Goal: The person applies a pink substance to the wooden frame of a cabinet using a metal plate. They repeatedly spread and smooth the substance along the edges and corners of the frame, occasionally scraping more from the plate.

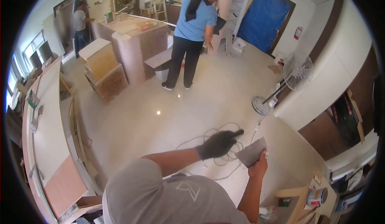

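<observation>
My left hand (218, 144), in a dark glove, is held out over the floor with at least one finger stretched toward my right hand. No object shows in it, though the finger outlines are soft. Bare and raised on the right, my right hand (258, 166) grips a grey rectangular sheet (251, 152) by its edge, thumb along the side. A small gap separates the glove from that sheet. Beneath both hands, a loosely coiled cable (216, 132) lies on the pale floor.
A standing fan (297, 72) is at the right. Ahead, a person in a blue shirt (196, 17) leans beside a wooden counter (150, 43). Stacked boxes (98, 59) stand left of it. A long panel-topped bench (50, 132) runs along the left. A can (317, 196) sits lower right.
</observation>
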`<state>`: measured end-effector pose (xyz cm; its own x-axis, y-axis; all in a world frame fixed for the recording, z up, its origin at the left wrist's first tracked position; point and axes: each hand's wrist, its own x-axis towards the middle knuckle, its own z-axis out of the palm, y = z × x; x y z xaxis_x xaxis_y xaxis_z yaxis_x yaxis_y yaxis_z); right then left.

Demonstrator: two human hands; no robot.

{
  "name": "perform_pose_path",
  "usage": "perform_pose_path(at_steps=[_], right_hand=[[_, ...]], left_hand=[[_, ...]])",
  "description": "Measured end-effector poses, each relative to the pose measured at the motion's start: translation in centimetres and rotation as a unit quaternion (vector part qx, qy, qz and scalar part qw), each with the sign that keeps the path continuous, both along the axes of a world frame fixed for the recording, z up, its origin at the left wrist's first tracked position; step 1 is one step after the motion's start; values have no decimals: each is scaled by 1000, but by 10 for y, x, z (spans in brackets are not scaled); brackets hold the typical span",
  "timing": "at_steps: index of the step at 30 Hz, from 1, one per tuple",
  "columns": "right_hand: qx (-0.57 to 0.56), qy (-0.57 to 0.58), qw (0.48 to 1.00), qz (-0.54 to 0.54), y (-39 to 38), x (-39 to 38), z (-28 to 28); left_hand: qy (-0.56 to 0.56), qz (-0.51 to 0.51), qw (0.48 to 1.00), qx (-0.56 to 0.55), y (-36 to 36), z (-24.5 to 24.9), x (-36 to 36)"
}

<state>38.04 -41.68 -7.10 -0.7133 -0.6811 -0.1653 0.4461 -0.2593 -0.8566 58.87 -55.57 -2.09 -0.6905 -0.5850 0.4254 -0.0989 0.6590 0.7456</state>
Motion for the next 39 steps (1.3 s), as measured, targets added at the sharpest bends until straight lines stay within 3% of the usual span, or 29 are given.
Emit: perform_pose_path(at_steps=[1,3,5,6,7,9,12,15,16,17,19,20,22,24,25,27,28,29,30,32,33,34,35,36,38,39], right_hand=[[-12,-34,999,3,-8,7,0],[-15,-112,993,25,-25,1,-17],[18,-204,977,60,-37,-5,-43],[70,-268,960,46,-50,6,-42],[15,-286,947,144,-56,2,-60],[-39,-313,930,189,-78,14,-132],[-60,-334,902,266,-93,44,-107],[-73,-338,880,326,-108,73,-67],[-80,-339,873,342,-110,83,-61],[-89,-344,862,361,-112,92,-58],[-118,-352,843,388,-111,103,-47],[-124,-348,842,392,-114,106,-39],[-79,-283,896,333,-134,110,-7],[-63,-147,934,320,-141,109,-29],[-50,-80,947,308,-146,108,-40],[-41,-258,882,393,-145,116,-12],[-53,-362,838,406,-148,101,-52],[43,-271,885,375,-149,100,-48],[24,-324,885,335,-149,104,-31],[-69,-376,862,332,-153,77,-58],[-147,-371,833,384,-151,69,-61],[-148,-428,794,406,-152,60,-61],[-26,-270,920,283,-154,92,-26],[-93,-234,914,318,-156,89,-36],[-39,-137,940,309,-146,108,-12],[-10,-89,948,304,-141,118,1]], left_hand=[[14,-17,1000,-21,3,-17,1],[-18,-59,997,-56,16,-8,17],[21,-128,989,-68,22,-5,29],[122,-135,975,-126,21,-22,26],[97,-175,968,-154,16,-10,36],[122,-152,950,-242,8,-21,36],[54,-136,938,-313,-13,4,48],[-31,-167,948,-267,-38,14,50],[-10,-147,948,-283,-49,6,44],[90,-80,926,-359,-63,-1,38],[23,-84,958,-274,-93,-6,29],[26,-76,976,-205,-102,14,46],[58,-88,964,-245,-93,33,68],[55,-107,938,-326,-80,19,66],[44,-82,951,-294,-86,17,62],[14,-41,975,-220,-103,15,56],[24,-5,982,-186,-123,12,57],[35,25,988,-146,-140,8,58],[60,38,978,-195,-147,16,65],[55,18,966,-254,-132,39,83],[21,-13,964,-263,-117,42,86],[37,-70,950,-302,-105,33,83],[17,-108,938,-329,-93,26,80],[31,-123,931,-342,-85,17,71],[32,-116,921,-370,-77,4,56],[19,-106,937,-333,-82,1,50]])
